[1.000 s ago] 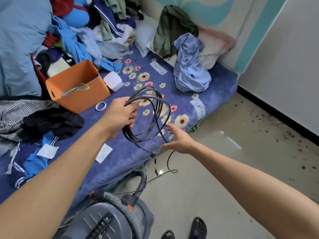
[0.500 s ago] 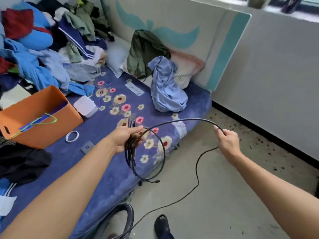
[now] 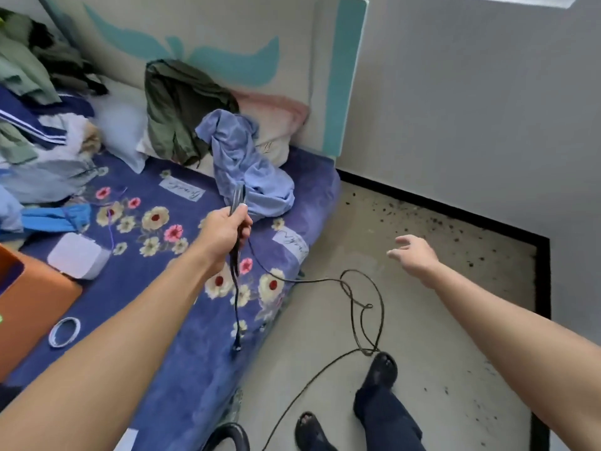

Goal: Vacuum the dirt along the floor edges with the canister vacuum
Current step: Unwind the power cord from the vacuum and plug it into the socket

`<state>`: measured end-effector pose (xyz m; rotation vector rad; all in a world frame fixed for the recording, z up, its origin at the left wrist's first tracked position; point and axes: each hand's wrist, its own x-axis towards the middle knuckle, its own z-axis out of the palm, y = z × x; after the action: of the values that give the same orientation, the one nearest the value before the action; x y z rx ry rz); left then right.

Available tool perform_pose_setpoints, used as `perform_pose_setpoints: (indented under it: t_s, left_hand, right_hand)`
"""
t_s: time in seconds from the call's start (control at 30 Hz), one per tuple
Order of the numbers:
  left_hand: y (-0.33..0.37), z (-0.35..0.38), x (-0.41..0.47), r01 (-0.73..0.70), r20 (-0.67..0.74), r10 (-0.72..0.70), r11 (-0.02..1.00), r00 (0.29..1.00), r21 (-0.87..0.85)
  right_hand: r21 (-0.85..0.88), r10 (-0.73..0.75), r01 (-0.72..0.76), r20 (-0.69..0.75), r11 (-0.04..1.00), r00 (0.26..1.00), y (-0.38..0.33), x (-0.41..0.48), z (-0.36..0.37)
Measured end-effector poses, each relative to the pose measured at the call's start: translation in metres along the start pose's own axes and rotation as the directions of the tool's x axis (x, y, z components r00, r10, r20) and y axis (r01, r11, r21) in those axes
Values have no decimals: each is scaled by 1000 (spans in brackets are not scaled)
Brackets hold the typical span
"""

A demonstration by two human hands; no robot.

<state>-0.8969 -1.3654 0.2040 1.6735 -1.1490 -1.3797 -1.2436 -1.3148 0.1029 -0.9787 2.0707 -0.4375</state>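
Beside the cluttered bed (image 3: 182, 362), the left hand (image 3: 224, 232) is gripping the bunched power cord (image 3: 234, 275); the right hand (image 3: 411, 255), fingers (image 3: 395, 254) spread, has released it, and its loops are now lying on the floor (image 3: 422, 336).

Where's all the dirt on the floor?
In the head view, the dirt speckles the floor on the right, along the black baseboard past the bed.

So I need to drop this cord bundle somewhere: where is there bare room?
Bare floor lies between the looped cord and the black baseboard, though dirt speckles the wall edge. The flowered blanket is free between the white box and blue garment. The clothes pile crowds the left.
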Motion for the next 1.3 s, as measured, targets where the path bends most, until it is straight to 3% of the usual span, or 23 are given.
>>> perform_pose_setpoints:
  t_s: [0.23,0.37,0.5,0.6,0.73,0.83,0.93,1.07,1.17,1.23,1.3]
  left_hand:
    - [62,85,43,-119,271,80,984,959,131]
    - [99,128,72,-258,337,163,930,927,263]
    - [151,169,111,-318,363,233,928,902,194]
    - [187,197,133,-350,413,253,919,875,179]
    - [210,237,158,-498,595,215,787,775,364]
    - [222,264,177,-562,677,198,738,709,374]
    - [228,285,203,-488,610,196,797,767,357]
    - [226,314,250,-172,534,51,969,844,179]
    - [226,340,292,121,466,-89,992,880,-40]
    - [225,356,320,258,426,-187,959,885,-115]
    - [223,371,343,298,400,-233,948,887,-108]
  right_hand:
    - [-45,-216,242,311,969,925,-38,33,16]
    - [70,-288,281,330,957,899,-58,69,9]
    - [188,-273,227,272,956,923,-67,114,-30]
    - [119,-270,253,162,960,949,-74,140,-68]
    - [230,-374,365,-6,902,927,-98,162,-118]
    - [392,-420,415,-76,821,904,-123,177,-152]
    - [454,-256,320,-197,832,946,-125,198,-186]
    - [455,4,162,-343,876,939,-107,236,-228]
    - [752,285,-37,-204,658,937,-91,254,-254]
    - [833,398,-149,-91,532,913,-74,262,-260]
    - [836,491,-229,-55,499,869,-51,271,-255]
